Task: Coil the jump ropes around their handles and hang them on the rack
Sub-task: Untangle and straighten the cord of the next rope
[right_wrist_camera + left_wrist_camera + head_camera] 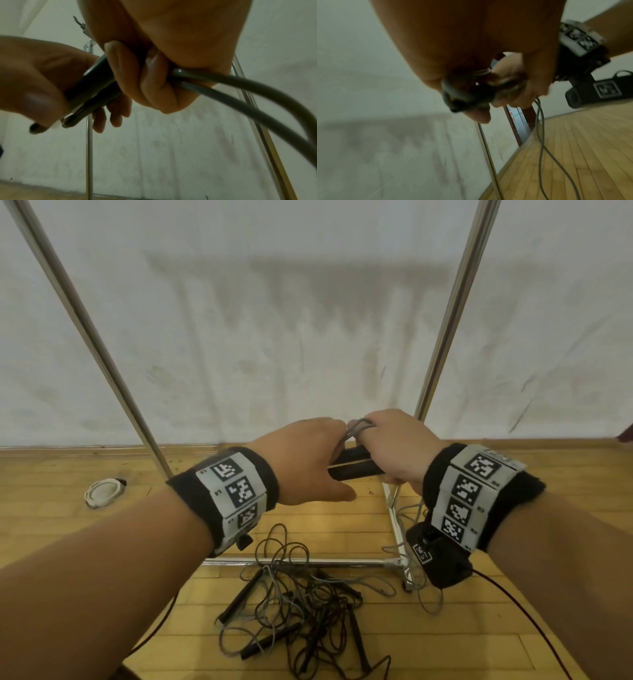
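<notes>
Between the rack poles (445,313), both hands clamp two black handles (356,465) held side by side. Left hand (301,463) fingers wrap one end; right hand (397,446) fingers grip the other end, with the grey rope (359,426).

Below, on the floor (342,518), more ropes (301,594) lie tangled.

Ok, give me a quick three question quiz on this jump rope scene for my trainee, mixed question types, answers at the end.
1. True or false: both hands hold the pair of black handles.
2. Multiple choice: where are the other jump ropes? A) hung on the rack B) tangled on the wooden floor C) in a box
3. Fill in: the grey cord trails from the ___ hand toward the floor.

Key:
1. True: the left hand and the right hand both grip them.
2. B, in front of the rack.
3. right
</notes>
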Tool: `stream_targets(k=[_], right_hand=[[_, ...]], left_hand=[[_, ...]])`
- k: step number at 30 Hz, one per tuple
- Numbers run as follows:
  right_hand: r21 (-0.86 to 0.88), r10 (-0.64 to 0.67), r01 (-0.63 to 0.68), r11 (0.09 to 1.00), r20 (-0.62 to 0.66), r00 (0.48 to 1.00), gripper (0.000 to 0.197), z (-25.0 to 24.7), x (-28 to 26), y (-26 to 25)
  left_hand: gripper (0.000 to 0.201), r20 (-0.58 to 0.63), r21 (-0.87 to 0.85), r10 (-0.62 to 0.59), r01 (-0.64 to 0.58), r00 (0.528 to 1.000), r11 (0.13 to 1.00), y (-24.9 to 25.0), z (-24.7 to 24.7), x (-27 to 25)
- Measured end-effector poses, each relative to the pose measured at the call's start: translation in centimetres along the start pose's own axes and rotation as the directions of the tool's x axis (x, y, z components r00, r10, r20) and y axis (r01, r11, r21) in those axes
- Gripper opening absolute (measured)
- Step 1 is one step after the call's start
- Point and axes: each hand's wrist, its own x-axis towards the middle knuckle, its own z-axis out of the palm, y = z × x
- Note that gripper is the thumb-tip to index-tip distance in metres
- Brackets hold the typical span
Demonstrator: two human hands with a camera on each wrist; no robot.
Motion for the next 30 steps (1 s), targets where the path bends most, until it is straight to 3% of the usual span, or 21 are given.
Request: stream_targets(k=[3, 6, 9, 13, 16, 18, 21, 24, 27, 30], right_hand=[[0.103, 0.014, -0.021, 0.994, 0.067, 0.998, 0.023, 0.1, 0.1, 0.2], [0.214, 0.067, -0.084, 0.973, 0.089, 0.994, 0.02, 0.3, 0.0, 0.2], [-0.04, -0.04, 0.044, 0.998, 0.098, 0.994, 0.024, 0.1, 0.2, 0.7], [-0.425, -0.212, 0.253, 0.869, 0.143, 0.967, 0.036, -2.0, 0.0, 2.1], [-0.405, -0.288, 0.351, 0.844, 0.21, 0.934, 0.032, -3.2, -0.2, 2.4], [-0.341, -0.355, 0.398, 0.852, 0.182, 0.917, 0.029, -3.7, -0.2, 2.4], [-0.265, -0.402, 0.404, 0.875, 0.067, 0.913, 0.028, -4.1, 0.2, 2.7], [-0.17, -0.331, 0.329, 0.929, 0.015, 0.943, 0.033, -3.3, 0.5, 3.6], [-0.126, -0.248, 0.254, 0.959, 0.066, 0.967, 0.042, -1.7, 0.5, 3.8], [-0.215, -0.274, 0.301, 0.929, 0.148, 0.95, 0.033, -0.9, 0.3, 3.1]], left_hand=[[0.045, -0.068, 0.032, -0.006, 0.008, 0.998, 0.999, -0.1, 0.7, 0.5], [0.041, -0.045, -0.018, -0.027, 0.027, 0.999, 0.999, -0.1, 1.4, 0.3], [0.037, 0.009, 0.001, -0.028, 0.028, 1.0, 1.0, -0.3, 1.6, 0.3], [0.026, 0.138, 0.098, -0.076, 0.063, 0.988, 0.993, -1.7, 1.4, 0.4], [0.017, 0.19, 0.111, -0.141, 0.121, 0.972, 0.986, -2.8, 1.6, 0.2], [0.016, 0.198, 0.104, -0.137, 0.118, 0.971, 0.988, -2.9, 1.8, 0.2], [0.018, 0.127, 0.056, -0.06, 0.053, 0.99, 0.997, -2.5, 1.8, 0.3], [0.022, -0.022, -0.066, -0.028, 0.026, 0.999, 0.997, -2.0, 1.4, 0.6], [0.024, -0.152, -0.133, -0.101, 0.081, 0.983, 0.988, -2.0, 1.1, 1.0], [0.025, -0.139, -0.1, -0.237, 0.225, 0.961, 0.969, -2.9, 1.0, 1.6]])
